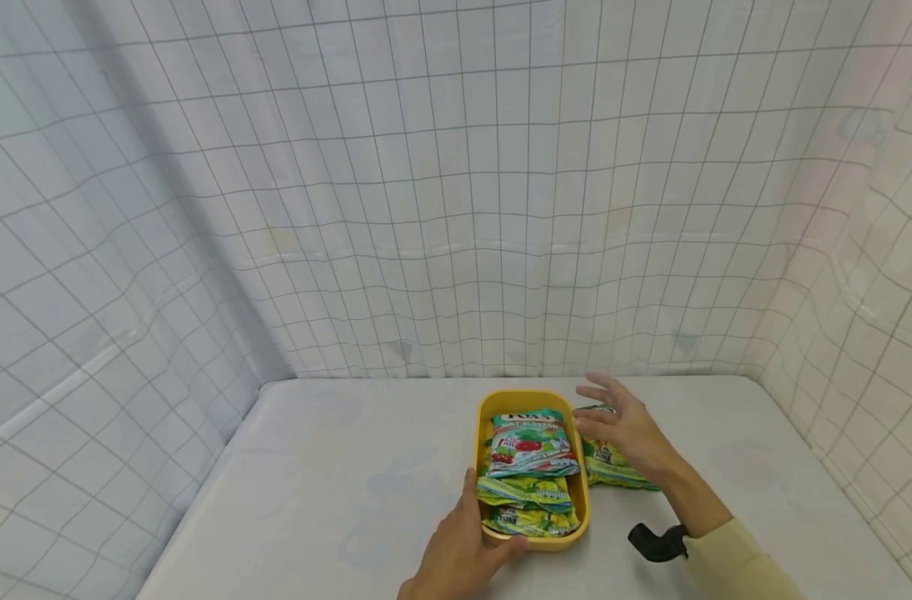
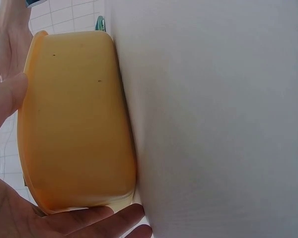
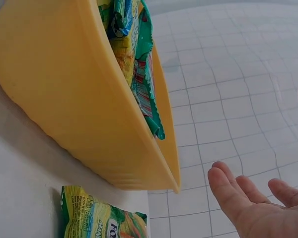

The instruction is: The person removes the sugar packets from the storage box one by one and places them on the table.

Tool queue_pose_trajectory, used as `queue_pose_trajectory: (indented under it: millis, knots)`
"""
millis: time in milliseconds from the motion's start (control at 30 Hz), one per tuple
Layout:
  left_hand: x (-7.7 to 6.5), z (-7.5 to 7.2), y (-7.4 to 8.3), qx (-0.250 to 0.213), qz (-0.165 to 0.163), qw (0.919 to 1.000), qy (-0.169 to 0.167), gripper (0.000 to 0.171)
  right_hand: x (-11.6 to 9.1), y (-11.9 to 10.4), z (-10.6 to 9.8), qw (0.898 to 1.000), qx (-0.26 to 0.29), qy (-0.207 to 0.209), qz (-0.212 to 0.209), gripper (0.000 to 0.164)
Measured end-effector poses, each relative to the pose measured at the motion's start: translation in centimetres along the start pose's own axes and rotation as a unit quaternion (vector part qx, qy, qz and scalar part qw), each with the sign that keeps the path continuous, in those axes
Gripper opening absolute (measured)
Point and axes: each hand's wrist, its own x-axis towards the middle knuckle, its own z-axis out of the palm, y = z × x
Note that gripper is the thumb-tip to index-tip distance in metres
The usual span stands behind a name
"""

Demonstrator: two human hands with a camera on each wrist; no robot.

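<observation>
A yellow plastic tub stands on the white table. My left hand holds its near left corner, fingers along the left wall and thumb at the front rim. On top inside lies a teal Fox's Mint Blossom candy bag, over yellow-green candy bags. My right hand hovers beyond the tub's right wall with its fingers spread and nothing in them. Beneath it, yellow-green candy bags lie on the table, partly hidden by the hand. One such bag shows beside the tub in the right wrist view.
White grid-patterned sheeting hangs behind the table and along both sides. A black strap piece juts from my right wrist, near the pale yellow sleeve.
</observation>
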Motion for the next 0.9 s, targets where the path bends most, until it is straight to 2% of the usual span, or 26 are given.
queue_pose_trajectory:
  millis: [300, 467, 900]
  knots:
    - [0.0, -0.1, 0.2, -0.006, -0.008, 0.9999, -0.006, 0.13, 0.0, -0.1, 0.4, 1.0, -0.011, -0.008, 0.001, 0.088]
    - [-0.1, -0.1, 0.1, -0.008, -0.007, 0.9999, -0.006, 0.13, 0.1, 0.0, 0.7, 1.0, -0.019, -0.008, 0.016, 0.09]
    - [-0.1, -0.1, 0.2, -0.014, -0.002, 0.9999, -0.006, 0.129, 0.1, 0.2, 1.7, 0.999, -0.003, -0.022, 0.027, 0.09]
